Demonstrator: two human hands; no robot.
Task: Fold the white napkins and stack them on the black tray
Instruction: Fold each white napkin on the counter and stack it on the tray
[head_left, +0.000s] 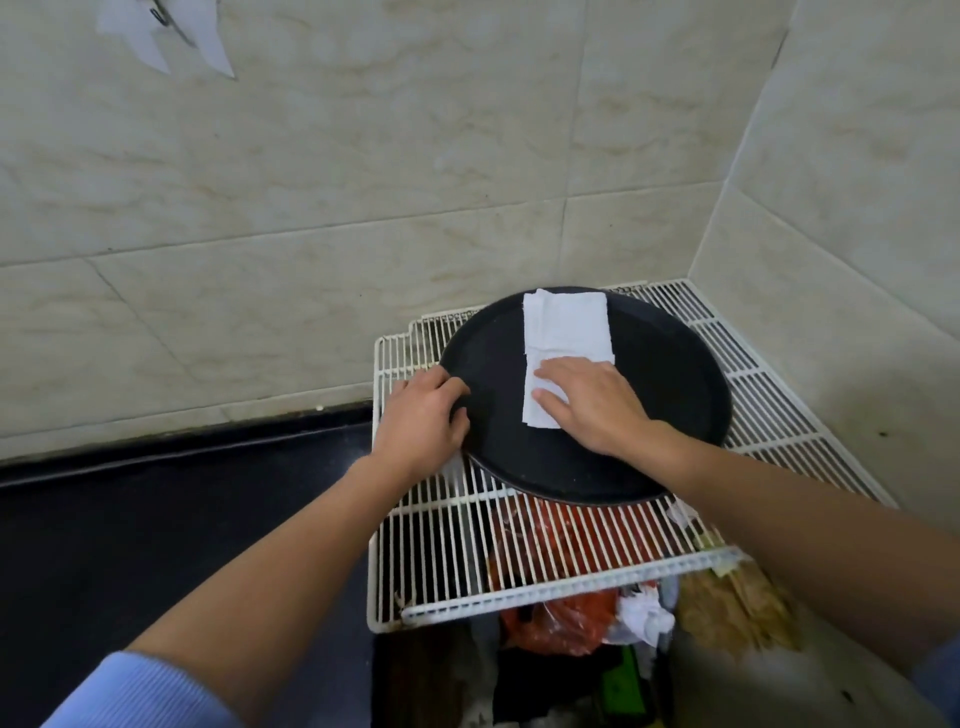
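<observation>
Upper left: white paper pieces (156, 31) are fixed to the beige marbled tile wall (311, 156).

Lower left: a light blue ribbed sleeve (140, 691) is pushed up the left forearm, over a black surface (156, 519); floor or desk cannot be told.

Left of centre: the left hand (423, 421) grips the left rim of the round black tray (665, 374), with its fingers curled over the edge.

Centre: the tray rests flat on a white wire rack (447, 545), which sits in the corner of the tiled walls. Two items lie on the tray. A folded white paper napkin (566, 322) lies at the far side, rectangular, its far edge near the rim. A second white napkin (537, 413) lies just nearer, and its far edge touches or slightly overlaps the first.

Right of centre: the right hand (597, 400) lies palm down on the second napkin with its fingers straight and spread. It presses the napkin and grips nothing.

Below the rack: a red plastic bag (566, 618) and crumpled white paper (641, 616) are visible among mixed refuse.
</observation>
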